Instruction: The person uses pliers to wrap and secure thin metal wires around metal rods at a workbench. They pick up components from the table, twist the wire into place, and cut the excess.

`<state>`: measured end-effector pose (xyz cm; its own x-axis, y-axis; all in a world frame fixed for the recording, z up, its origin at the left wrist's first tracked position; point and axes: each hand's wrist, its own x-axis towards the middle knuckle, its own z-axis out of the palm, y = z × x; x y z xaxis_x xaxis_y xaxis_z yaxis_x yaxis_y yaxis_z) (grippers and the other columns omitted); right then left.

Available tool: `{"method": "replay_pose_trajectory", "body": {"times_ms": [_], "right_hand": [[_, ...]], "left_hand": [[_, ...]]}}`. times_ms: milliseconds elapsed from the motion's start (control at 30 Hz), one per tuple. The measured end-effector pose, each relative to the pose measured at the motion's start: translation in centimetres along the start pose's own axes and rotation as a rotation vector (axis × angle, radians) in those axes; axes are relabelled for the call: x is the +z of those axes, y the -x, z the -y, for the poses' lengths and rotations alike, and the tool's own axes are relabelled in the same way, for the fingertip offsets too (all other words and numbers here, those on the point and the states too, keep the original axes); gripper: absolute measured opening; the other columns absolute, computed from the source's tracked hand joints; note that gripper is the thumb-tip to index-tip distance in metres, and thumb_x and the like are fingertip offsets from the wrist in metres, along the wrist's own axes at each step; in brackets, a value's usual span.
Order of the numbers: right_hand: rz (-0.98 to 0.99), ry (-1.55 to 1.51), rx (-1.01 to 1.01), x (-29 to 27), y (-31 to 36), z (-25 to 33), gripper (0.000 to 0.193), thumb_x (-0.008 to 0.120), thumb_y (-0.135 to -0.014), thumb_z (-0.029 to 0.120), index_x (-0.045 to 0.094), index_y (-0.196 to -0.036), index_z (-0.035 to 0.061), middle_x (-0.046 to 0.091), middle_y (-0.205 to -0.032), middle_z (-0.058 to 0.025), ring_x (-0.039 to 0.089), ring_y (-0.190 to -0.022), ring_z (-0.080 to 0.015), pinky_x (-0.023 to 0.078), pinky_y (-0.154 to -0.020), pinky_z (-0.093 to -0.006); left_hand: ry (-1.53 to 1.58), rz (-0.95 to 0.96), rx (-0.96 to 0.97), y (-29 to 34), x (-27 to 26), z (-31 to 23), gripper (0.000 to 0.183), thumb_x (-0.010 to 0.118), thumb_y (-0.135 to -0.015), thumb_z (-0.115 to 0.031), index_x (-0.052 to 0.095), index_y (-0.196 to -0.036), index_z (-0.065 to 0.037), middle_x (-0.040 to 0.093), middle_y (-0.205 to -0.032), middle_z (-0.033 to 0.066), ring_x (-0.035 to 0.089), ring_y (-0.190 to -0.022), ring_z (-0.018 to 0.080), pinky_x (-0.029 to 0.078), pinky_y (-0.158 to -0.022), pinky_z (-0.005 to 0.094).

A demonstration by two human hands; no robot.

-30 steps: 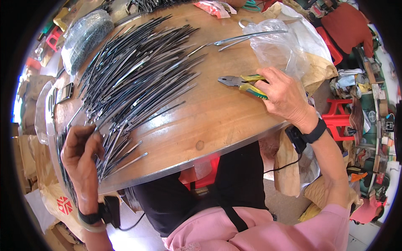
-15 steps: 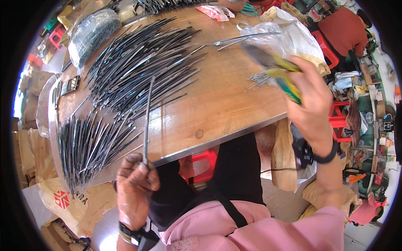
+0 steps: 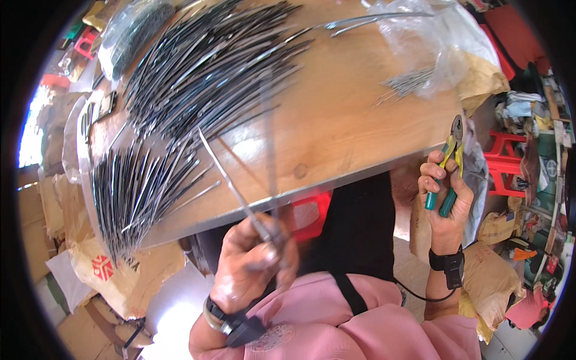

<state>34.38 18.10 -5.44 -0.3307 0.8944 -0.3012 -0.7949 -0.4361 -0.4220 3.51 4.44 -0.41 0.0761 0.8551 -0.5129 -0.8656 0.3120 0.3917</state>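
Note:
A thin grey metal strip (image 3: 229,181) slants up and left from the fingers of my left hand (image 3: 252,255), which is closed on it in front of the table's near edge. A second, upright strip (image 3: 270,138) above the same hand is smeared by motion. My right hand (image 3: 447,201) grips a pair of pliers (image 3: 451,159) with yellow and green handles, jaws pointing up, beside the table's right corner. Beyond my left hand lie a large heap of dark metal strips (image 3: 204,78) and a smaller bundle (image 3: 135,198) at the table's left end.
On the wooden table (image 3: 354,114), several thin wires (image 3: 408,84) lie by a clear plastic bag (image 3: 441,54) at the right. Long strips (image 3: 372,19) reach across the far side. A red stool (image 3: 504,165) stands at the right, with a brown paper sack (image 3: 120,282) at the lower left.
The pliers have come down and nearer me in my right hand, now upright. My left hand has moved right, and its strip has tilted left. The view has shifted.

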Motion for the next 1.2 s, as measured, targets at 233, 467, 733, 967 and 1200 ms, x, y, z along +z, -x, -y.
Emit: {"method": "replay_pose_trajectory", "body": {"times_ms": [233,467,733,967,1200], "right_hand": [[0.130,0.528,-0.126,4.0,-0.2,-3.6,0.023,0.075,-0.080,0.009,0.066,-0.096,-0.0047,0.058,-0.118,-0.0154,0.057,-0.091,-0.0188,0.045,-0.073,-0.0286],[0.267,1.273,-0.335,7.0,0.0,-2.4,0.015,0.073,-0.082,0.008,0.068,-0.091,-0.0019,0.063,-0.104,-0.0126,0.060,-0.084,-0.0151,0.048,-0.073,-0.0272],[0.897,1.943,-0.557,10.4,-2.0,-5.4,0.029,0.075,-0.057,0.006,0.060,-0.080,0.0002,0.058,-0.102,-0.0130,0.056,-0.092,-0.0332,0.038,-0.092,-0.0494],[0.979,1.979,-0.506,9.4,-2.1,-6.0,0.029,0.070,-0.054,0.003,0.060,-0.081,-0.0007,0.056,-0.104,-0.0123,0.051,-0.086,-0.0336,0.037,-0.088,-0.0489],[0.988,1.922,-0.603,10.2,-1.2,-6.4,0.031,0.067,-0.050,0.002,0.060,-0.080,-0.0009,0.056,-0.101,-0.0134,0.051,-0.085,-0.0312,0.037,-0.082,-0.0462]], "left_hand": [[-0.544,-0.112,0.153,-1.5,-1.2,0.9,0.014,0.065,-0.087,0.002,0.062,-0.100,0.005,0.064,-0.078,0.0152,0.056,-0.054,0.0168,0.044,-0.047,0.0260],[-0.628,-0.127,0.065,0.0,-2.2,1.3,0.013,0.067,-0.086,0.002,0.064,-0.099,0.006,0.067,-0.079,0.0121,0.060,-0.058,0.0137,0.048,-0.054,0.0251],[-0.796,-0.051,-0.172,-0.2,-2.0,0.9,0.005,0.068,-0.085,0.001,0.064,-0.084,0.003,0.065,-0.072,0.0025,0.058,-0.061,0.0066,0.047,-0.057,0.0216],[-0.856,-0.042,-0.222,-0.4,-1.6,0.6,0.009,0.064,-0.086,0.004,0.067,-0.094,0.005,0.065,-0.076,0.0038,0.060,-0.069,0.0081,0.049,-0.064,0.0223],[-0.866,0.111,-0.188,-1.9,-0.6,-1.7,0.024,0.063,-0.088,0.001,0.066,-0.111,0.004,0.068,-0.093,0.0082,0.063,-0.090,0.0132,0.051,-0.080,0.0267]]}}
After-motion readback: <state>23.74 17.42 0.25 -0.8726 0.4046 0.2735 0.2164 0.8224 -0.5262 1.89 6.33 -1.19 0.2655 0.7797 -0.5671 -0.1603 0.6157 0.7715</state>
